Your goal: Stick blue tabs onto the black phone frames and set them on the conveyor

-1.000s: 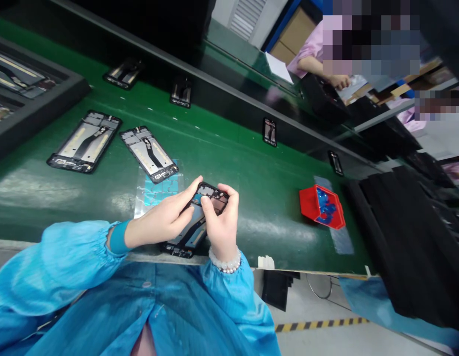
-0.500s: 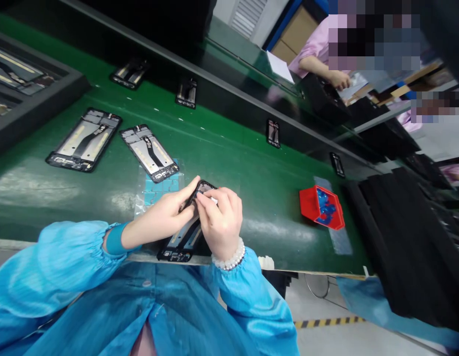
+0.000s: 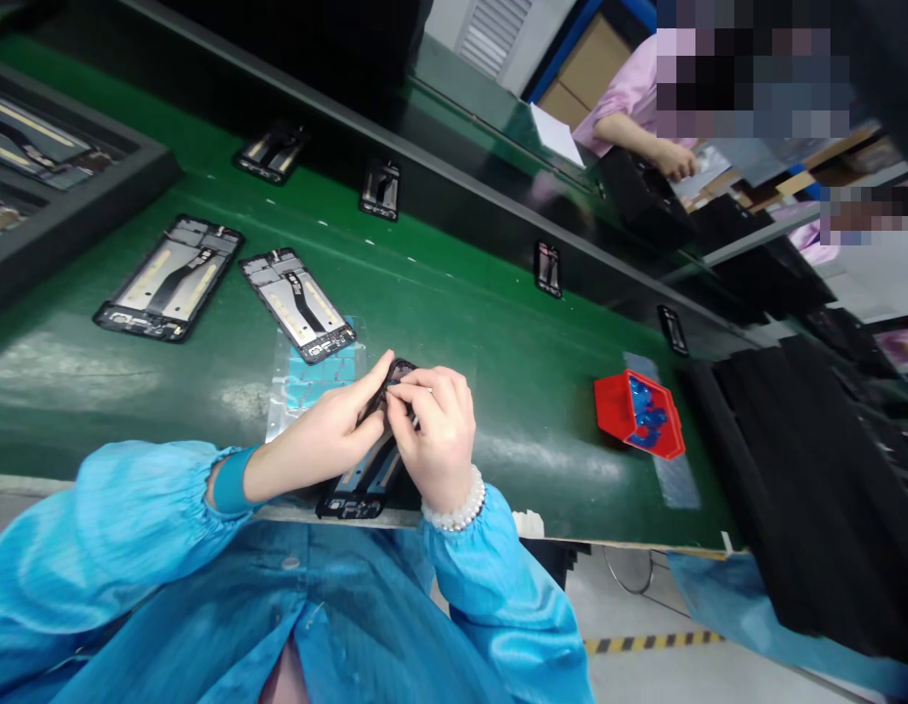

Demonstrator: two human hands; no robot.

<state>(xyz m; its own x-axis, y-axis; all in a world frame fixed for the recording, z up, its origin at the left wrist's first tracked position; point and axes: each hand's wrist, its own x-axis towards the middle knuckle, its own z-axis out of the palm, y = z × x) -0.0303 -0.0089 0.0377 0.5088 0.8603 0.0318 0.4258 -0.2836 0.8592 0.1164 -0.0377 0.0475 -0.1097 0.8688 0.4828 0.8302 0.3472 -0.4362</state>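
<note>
At the near edge of the green bench, my left hand [image 3: 343, 416] grips a phone frame [image 3: 353, 499] by its upper left side. The frame is black-edged with a dark flex strip down its silvery back, and it lies tilted towards me. My right hand [image 3: 435, 430] is closed in a pinch at the frame's upper end; whatever its fingertips hold is hidden. Just beyond my left hand is a sheet of light-blue stickers [image 3: 314, 376] on a clear backing. A second phone frame [image 3: 303, 305] partly overlaps that sheet, and a third phone frame [image 3: 171, 279] lies further left.
A black foam tray [image 3: 142, 181] with phone frames stands at left. Several phone frames, one of them a small frame [image 3: 548, 268], lie along the back strip. At right are a red bin [image 3: 616, 406] of blue pieces and stacked black trays [image 3: 805, 469]. A co-worker's hand [image 3: 675, 159] shows beyond.
The phone frames on the back strip have shifted to the right. My right fingers have moved very slightly at the frame's upper end, while my left hand keeps its grip.
</note>
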